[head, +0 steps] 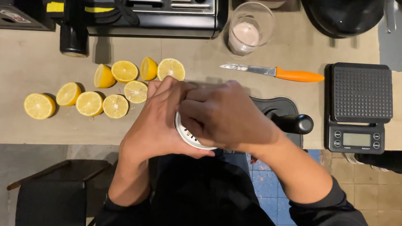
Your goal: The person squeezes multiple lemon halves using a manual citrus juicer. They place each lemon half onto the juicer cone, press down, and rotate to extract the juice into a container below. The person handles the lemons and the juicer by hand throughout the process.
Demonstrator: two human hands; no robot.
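White juicer rim point(184, 135) shows at the counter's near edge under your hands: left hand point(158, 118) cups its side, right hand point(223, 114) presses closed on top, contents hidden. Steady the base, twist evenly; lemon halves point(109, 88) wait left.

Head view, straight down, close

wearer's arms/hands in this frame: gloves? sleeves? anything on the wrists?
No gloves: left hand and right hand are bare, fingers uncovered. No watch, ring or band shows. Both forearms are bare; dark, near-black sleeves are pushed up to about the elbows. They match the dark top on the torso. No markings visible.
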